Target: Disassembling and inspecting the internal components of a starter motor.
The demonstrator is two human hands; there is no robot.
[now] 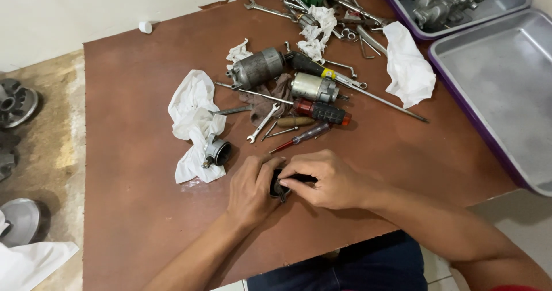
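I see both forearms bare from wrist to elbow, no gloves, rings or watch on my left hand (251,186) or right hand (325,179), dark blue trousers below, a red sleeve edge at my right arm.

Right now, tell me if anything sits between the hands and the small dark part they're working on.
Nothing visible does: the left hand and right hand already grip the small dark part directly. The screwdrivers lie beyond it.
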